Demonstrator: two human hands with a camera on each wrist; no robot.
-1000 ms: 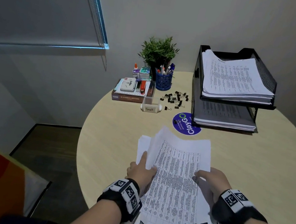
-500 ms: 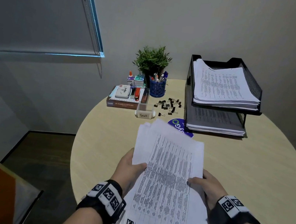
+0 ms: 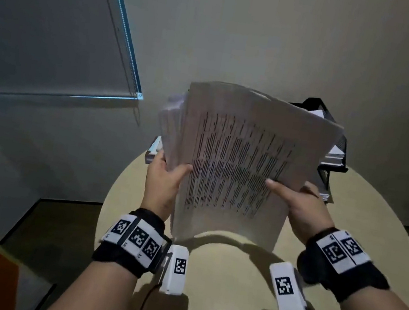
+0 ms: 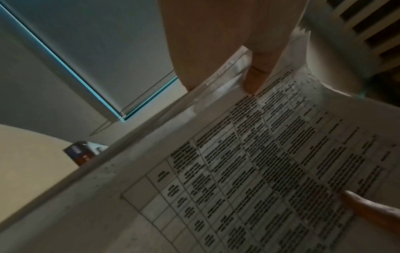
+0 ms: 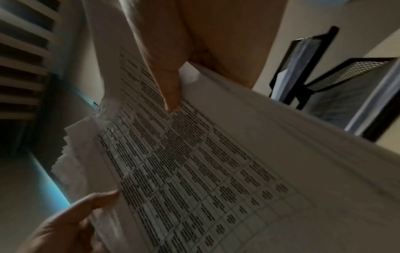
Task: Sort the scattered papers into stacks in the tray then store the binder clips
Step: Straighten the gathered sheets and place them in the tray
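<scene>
I hold a thick sheaf of printed papers (image 3: pixel 237 160) raised above the round table (image 3: pixel 231 279), its top edge tipped away from me. My left hand (image 3: pixel 165 175) grips the sheaf's left edge, thumb on the printed face. Gripping the right edge is my right hand (image 3: pixel 296 196), thumb across the text. The left wrist view shows the papers (image 4: pixel 249 171) with my thumb (image 4: pixel 255 75) on them; the right wrist view shows the papers (image 5: pixel 205 162) under my thumb (image 5: pixel 168 82). The black mesh tray (image 3: pixel 332 153) peeks out behind the sheaf. The binder clips are hidden.
A book (image 3: pixel 151 153) lies at the table's far left, mostly covered by the papers. The tray (image 5: pixel 314 82) holds stacked sheets on both levels. A window blind (image 3: pixel 58 24) hangs at the left, with the wall behind the table.
Both hands have lifted the sheaf off the table and tilted it up, so it now covers the plant, pen cup, clips and most of the tray.
</scene>
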